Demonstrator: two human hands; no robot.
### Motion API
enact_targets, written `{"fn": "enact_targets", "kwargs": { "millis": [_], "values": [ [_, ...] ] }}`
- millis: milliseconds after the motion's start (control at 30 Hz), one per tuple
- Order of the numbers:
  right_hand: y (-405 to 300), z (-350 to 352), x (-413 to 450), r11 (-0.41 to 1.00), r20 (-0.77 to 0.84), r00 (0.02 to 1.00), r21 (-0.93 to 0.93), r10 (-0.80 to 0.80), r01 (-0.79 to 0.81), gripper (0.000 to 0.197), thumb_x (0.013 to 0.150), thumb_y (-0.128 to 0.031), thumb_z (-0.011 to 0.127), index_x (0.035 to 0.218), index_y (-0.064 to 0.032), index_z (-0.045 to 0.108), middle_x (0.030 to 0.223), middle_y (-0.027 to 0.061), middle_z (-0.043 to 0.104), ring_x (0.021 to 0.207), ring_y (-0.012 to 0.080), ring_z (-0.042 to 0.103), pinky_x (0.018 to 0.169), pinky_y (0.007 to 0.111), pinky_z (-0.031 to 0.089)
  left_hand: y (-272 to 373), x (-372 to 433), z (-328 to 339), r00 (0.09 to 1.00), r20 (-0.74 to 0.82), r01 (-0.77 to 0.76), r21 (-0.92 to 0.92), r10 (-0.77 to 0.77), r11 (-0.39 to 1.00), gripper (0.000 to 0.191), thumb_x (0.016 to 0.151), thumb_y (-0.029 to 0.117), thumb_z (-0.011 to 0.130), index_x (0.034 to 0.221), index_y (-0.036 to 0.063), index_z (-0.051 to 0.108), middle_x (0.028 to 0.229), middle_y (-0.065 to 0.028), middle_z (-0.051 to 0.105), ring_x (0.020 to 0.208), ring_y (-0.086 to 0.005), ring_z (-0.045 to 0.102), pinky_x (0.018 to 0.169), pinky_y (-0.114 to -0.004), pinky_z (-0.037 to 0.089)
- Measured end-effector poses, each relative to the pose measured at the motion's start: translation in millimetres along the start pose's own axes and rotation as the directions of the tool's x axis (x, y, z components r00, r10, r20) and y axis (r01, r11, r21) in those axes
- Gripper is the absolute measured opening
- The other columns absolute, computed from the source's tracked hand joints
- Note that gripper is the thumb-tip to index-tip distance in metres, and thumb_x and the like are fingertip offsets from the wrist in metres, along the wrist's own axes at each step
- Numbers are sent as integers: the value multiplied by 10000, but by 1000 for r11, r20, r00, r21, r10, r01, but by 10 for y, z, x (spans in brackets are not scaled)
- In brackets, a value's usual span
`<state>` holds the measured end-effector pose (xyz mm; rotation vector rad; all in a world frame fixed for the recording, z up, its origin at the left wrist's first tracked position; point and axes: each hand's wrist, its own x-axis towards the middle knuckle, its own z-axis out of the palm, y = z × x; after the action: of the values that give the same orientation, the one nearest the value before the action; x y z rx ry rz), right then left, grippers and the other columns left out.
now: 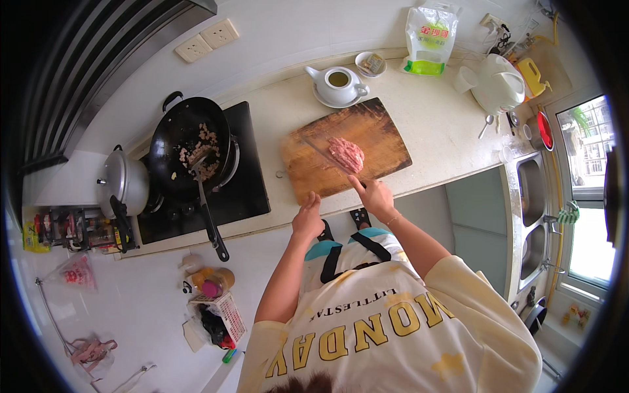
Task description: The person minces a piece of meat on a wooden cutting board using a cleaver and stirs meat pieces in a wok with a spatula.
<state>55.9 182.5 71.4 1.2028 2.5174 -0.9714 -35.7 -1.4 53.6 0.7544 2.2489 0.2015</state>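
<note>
My right hand (pixel 376 197) is closed round the dark handle of a kitchen knife (pixel 327 156), whose blade lies along the left side of a mound of raw minced meat (pixel 347 154). The meat rests on a worn wooden cutting board (pixel 314 172). My left hand (pixel 308 217) is at the board's near left edge, its fingertips touching or close to the corner; it holds nothing that I can see. To the left, a black wok (pixel 164 152) with browned mince (pixel 209 147) and a spatula (pixel 204 206) stands on the black cooktop (pixel 255 191).
Behind the board stand a white teapot (pixel 339 88) on a saucer and a small bowl (pixel 371 65). A flour bag (pixel 431 42) and a white appliance (pixel 499 84) are farther right. A pressure cooker (pixel 125 179) is left of the wok; a double sink (pixel 531 189) is at the right.
</note>
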Motion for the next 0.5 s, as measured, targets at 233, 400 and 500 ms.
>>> {"fn": "enact_targets", "kwargs": {
  "millis": [233, 400, 500],
  "values": [
    [22, -38, 103, 983, -18, 988, 111, 153, -150, 800, 852, -698, 372, 832, 39, 684, 853, 289, 637, 853, 434, 617, 760, 484, 487, -10, -2, 74, 1000, 8, -19, -2, 19, 1000, 752, 738, -15, 506, 1445, 109, 282, 1535, -47, 200, 1391, -202, 250, 1068, -318, 359],
    [-45, -216, 113, 985, 28, 993, 122, 117, -120, 806, 839, -725, 354, 873, 4, 697, 888, 286, 638, 891, 430, 615, 777, 475, 477, -47, 12, 69, 1000, -16, -19, 36, 19, 999, 731, 749, -18, 495, 1440, 110, 297, 1534, -51, 203, 1392, -200, 249, 1070, -316, 356],
    [43, -127, 168, 976, 52, 979, 86, 198, -202, 828, 835, -738, 339, 877, 8, 697, 901, 285, 641, 902, 428, 618, 783, 469, 481, -4, 3, 124, 1000, -16, -13, 14, 13, 1000, 720, 754, -20, 483, 1438, 111, 302, 1534, -49, 201, 1397, -193, 235, 1074, -314, 350]
  ]
}}
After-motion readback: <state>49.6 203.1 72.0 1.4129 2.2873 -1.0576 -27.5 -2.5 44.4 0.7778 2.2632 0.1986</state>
